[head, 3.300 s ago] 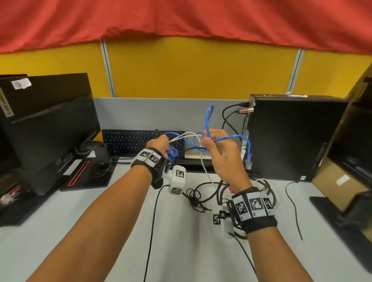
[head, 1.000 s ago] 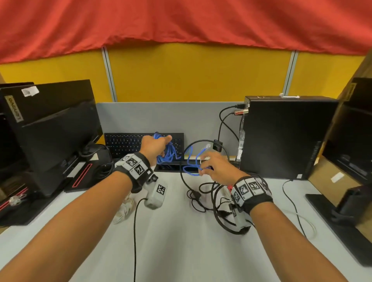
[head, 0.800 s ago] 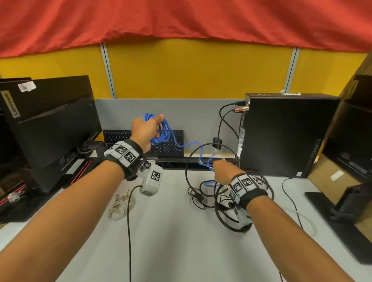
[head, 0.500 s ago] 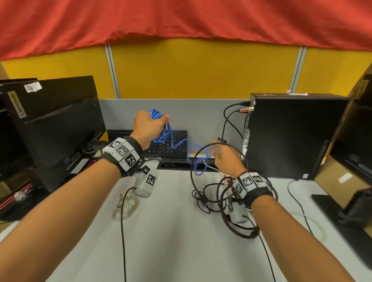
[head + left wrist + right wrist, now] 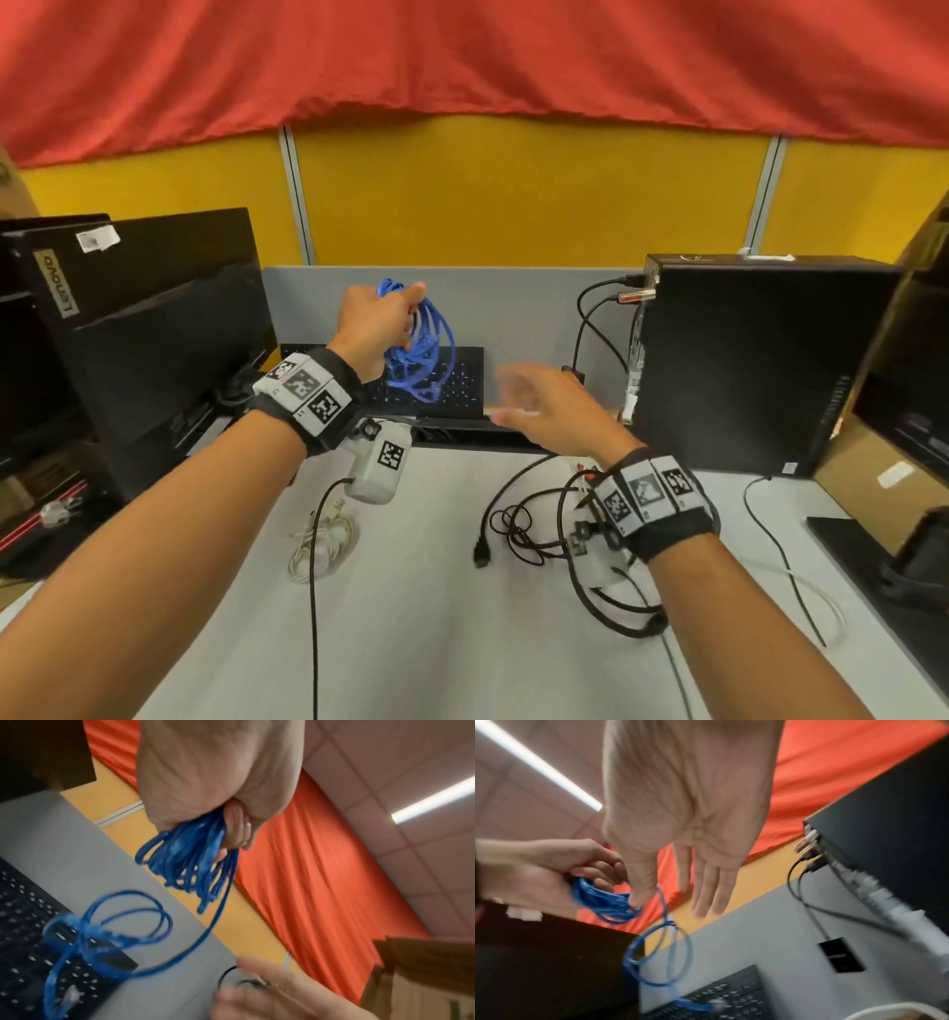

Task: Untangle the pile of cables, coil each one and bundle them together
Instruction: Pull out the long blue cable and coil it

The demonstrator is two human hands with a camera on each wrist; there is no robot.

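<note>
My left hand [image 5: 398, 313] is raised over the keyboard and grips a bunch of blue cable [image 5: 423, 354] loops. In the left wrist view the blue cable [image 5: 187, 854] hangs from the curled fingers [image 5: 236, 825], and a loose loop and its plug end dangle below. My right hand [image 5: 513, 403] hovers blurred to the right of the coil, fingers straight and holding nothing. The right wrist view shows that right hand [image 5: 680, 892] spread beside the blue cable [image 5: 603, 900]. A tangle of black cables [image 5: 534, 524] lies on the desk under my right wrist. A small white cable coil [image 5: 321, 545] lies to the left.
A black keyboard [image 5: 462, 383] leans at the back by the grey partition. A black PC tower [image 5: 760, 360] with plugged-in cables stands at the right, a black monitor [image 5: 154, 318] at the left. A cardboard box [image 5: 868, 462] sits at the far right.
The trailing end of the blue cable has come away from the black tangle and now hangs under my left hand. My right hand has left the black loop and risen, spread.
</note>
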